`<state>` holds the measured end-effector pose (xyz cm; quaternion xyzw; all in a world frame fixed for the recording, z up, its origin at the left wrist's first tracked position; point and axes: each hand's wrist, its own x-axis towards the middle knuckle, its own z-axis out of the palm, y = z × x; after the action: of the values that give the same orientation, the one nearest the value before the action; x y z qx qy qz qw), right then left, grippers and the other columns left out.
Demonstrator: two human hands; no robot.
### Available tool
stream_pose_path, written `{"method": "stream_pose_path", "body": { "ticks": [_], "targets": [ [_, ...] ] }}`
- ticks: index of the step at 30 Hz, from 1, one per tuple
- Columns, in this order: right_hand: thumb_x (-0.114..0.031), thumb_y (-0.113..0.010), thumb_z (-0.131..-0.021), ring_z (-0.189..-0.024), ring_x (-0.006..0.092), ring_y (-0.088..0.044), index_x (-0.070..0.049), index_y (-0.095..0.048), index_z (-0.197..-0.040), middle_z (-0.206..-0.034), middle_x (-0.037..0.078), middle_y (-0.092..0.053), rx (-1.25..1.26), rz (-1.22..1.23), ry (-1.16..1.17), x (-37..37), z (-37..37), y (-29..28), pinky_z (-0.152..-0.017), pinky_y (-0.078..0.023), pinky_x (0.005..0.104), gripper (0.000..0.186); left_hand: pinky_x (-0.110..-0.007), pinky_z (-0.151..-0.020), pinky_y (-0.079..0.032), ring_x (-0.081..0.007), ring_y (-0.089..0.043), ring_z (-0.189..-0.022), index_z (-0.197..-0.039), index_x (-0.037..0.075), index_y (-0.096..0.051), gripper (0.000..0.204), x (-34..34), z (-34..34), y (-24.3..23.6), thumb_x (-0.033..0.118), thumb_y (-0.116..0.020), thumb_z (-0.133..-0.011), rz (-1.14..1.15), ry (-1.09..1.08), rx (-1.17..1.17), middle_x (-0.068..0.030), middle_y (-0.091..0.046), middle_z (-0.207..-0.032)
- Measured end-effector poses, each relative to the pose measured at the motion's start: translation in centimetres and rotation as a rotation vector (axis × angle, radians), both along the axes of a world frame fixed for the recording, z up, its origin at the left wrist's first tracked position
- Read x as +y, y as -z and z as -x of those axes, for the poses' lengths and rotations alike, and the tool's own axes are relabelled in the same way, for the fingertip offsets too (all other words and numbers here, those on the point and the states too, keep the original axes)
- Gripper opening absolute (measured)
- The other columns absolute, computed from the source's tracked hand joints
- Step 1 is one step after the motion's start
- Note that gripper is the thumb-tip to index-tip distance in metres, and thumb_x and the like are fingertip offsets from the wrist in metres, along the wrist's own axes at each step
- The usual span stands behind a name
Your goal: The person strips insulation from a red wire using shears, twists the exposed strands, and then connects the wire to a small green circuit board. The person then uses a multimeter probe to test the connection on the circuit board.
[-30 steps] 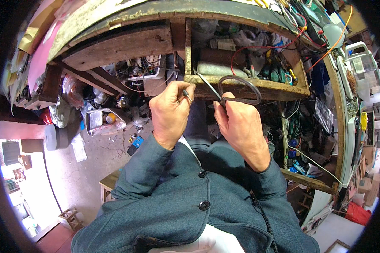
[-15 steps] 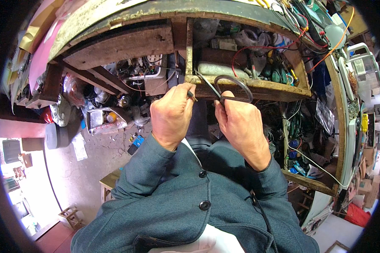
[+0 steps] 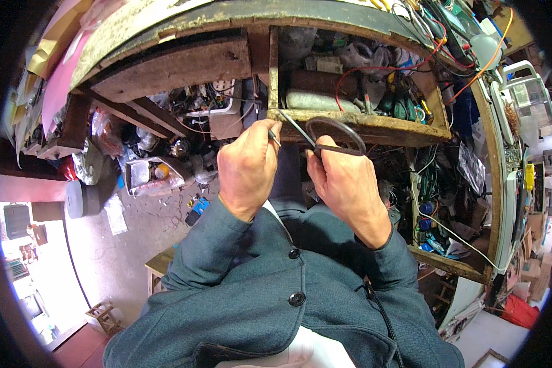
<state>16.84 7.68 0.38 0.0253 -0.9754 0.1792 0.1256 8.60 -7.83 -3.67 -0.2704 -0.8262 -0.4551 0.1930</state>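
My right hand point(image 3: 346, 184) is closed on a pair of scissors point(image 3: 297, 127) with large dark loop handles. One loop stands out above my knuckles, and the metal blades point up and left toward the drawer edge. My left hand point(image 3: 245, 167) is closed in a pinch on a small dark piece point(image 3: 273, 137) that looks like a cable end; most of it is hidden by the fingers. The blade tips lie close above the left fingertips, and I cannot tell whether they touch anything.
Before me stands an open wooden drawer point(image 3: 362, 126) holding tools, a red wire and a rolled item. A worn workbench point(image 3: 172, 67) reaches across the top. Cluttered parts and a white box point(image 3: 153, 175) lie left, cables point(image 3: 432, 165) right. A wooden stool point(image 3: 157, 264) stands at lower left.
The scissors and my right hand have shifted slightly left, and the loop handle has tilted. The small dark piece at my left fingertips now points at a different angle.
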Motion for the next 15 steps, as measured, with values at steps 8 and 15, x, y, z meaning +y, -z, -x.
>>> {"method": "stream_pose_path", "body": {
  "ticks": [8,15],
  "targets": [
    [-0.017,-0.061,-0.093,-0.059,0.0361,-0.064,-0.002,-0.057,-0.091,-0.071,0.018,-0.063,-0.013,-0.024,0.019,-0.13,0.15,0.03,-0.051,-0.052,0.0444,0.016,-0.042,-0.055,-0.05,-0.0366,-0.066,-0.066,-0.093,0.005,-0.063,0.009,0.06,-0.06,-0.19,0.013,-0.067,-0.092,0.036,-0.02,-0.03,-0.0177,-0.066,-0.076],
    [-0.017,-0.06,-0.093,-0.059,0.0362,-0.064,-0.002,-0.058,-0.092,-0.072,0.017,-0.063,-0.002,0.007,-0.003,-0.1,-0.12,-0.47,-0.051,-0.052,0.0441,0.015,-0.043,-0.055,-0.05,-0.0372,-0.066,-0.066,-0.093,0.005,-0.062,0.01,0.07,-0.11,-0.14,0.013,-0.066,-0.092,0.03,-0.026,-0.054,-0.0183,-0.066,-0.076]
  ]
}}
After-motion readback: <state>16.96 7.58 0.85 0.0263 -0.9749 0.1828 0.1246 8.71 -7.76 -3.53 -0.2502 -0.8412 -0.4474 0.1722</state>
